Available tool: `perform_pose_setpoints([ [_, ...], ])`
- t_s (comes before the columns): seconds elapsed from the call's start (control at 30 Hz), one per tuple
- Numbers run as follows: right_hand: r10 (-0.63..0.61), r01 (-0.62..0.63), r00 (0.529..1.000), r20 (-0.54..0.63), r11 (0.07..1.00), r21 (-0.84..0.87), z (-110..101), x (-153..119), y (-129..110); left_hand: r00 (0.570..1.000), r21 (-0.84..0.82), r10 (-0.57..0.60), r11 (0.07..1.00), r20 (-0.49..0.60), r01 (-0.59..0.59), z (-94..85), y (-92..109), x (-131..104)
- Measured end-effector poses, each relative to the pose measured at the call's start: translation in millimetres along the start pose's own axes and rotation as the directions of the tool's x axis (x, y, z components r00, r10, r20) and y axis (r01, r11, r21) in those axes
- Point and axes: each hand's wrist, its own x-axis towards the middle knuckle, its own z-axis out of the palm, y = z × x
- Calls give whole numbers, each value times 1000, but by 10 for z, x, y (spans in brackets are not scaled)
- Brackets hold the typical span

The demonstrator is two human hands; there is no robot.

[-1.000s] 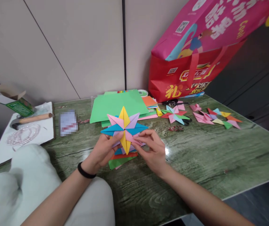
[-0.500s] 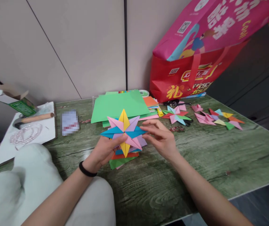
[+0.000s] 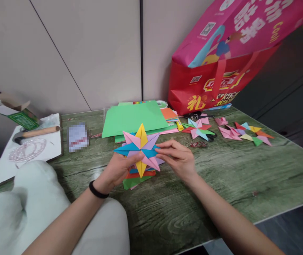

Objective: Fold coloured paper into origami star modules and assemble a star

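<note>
We have the multicoloured paper star [image 3: 147,153] in front of us, above the worktop [image 3: 247,170]. Our left hand [image 3: 118,168] grips it from 8 o'clock, thumb on its face near the centre; our right hand [image 3: 180,161] pinches its blue tip at 3 o'clock. Just below, at 6 o'clock, we see a coloured paper pile [image 3: 138,182]. Farther out lie a green sheet [image 3: 135,118] at 12, a second star [image 3: 198,130] between 2 and 3, and a wooden-handled tool [image 3: 41,131] between 9 and 10.
</note>
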Motion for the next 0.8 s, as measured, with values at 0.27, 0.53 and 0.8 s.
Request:
perform_pose_setpoints([
  [0.27, -27, 27, 999, 29, 999, -21, -28, 18, -1, 999, 11, 13, 1000, -37, -13, 4, -22, 4],
  [0.53, 5, -4, 999, 34, 1000, -30, 16, -7, -21, 997, 5, 15, 1000, -80, -14, -3, -32, 12],
  [0.8, 445, -463, 884, 140, 802, 377, 35, 7, 39, 995, 29, -21, 999, -94, 24, -25, -22, 21],
])
